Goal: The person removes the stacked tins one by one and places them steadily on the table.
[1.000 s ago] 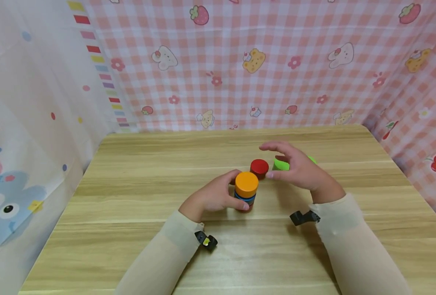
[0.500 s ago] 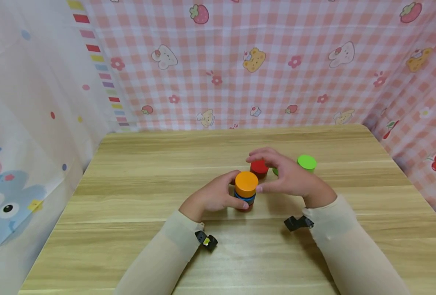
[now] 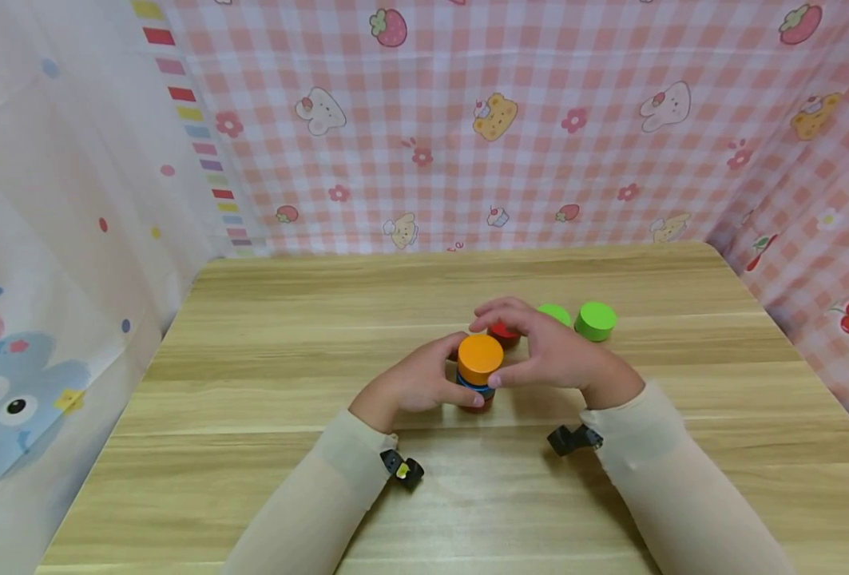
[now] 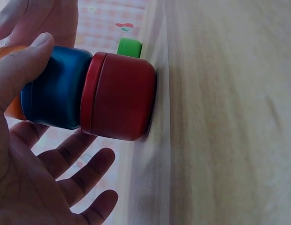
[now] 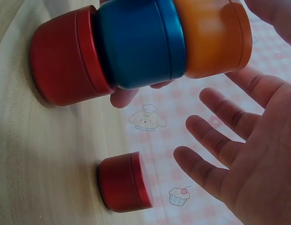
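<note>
Nearest, two pale sleeves come in from the front edge of the wooden worktop (image 3: 251, 479), each with a small black camera clip at the wrist. Just beyond them stands a stack of three round tubs (image 3: 478, 377): a red one on the wood, a blue one on that, an orange one on top. The left hand (image 3: 413, 382) is curled against the stack's left side, its thumb pressed on the blue tub (image 4: 58, 91); the other fingers look loose and spread beneath in the left wrist view. The right hand (image 3: 549, 351) is cupped close around the right side of the orange tub (image 3: 480, 356), fingers spread and relaxed; in the right wrist view the palm and fingers stand clear of it, gripping nothing. Just behind the stack, partly under the right hand's fingers, sits a single red tub (image 5: 123, 183). Farther back and to the right stand two green tubs (image 3: 595, 319) close together. Beyond the worktop hangs a pink checked cloth (image 3: 539, 120).
</note>
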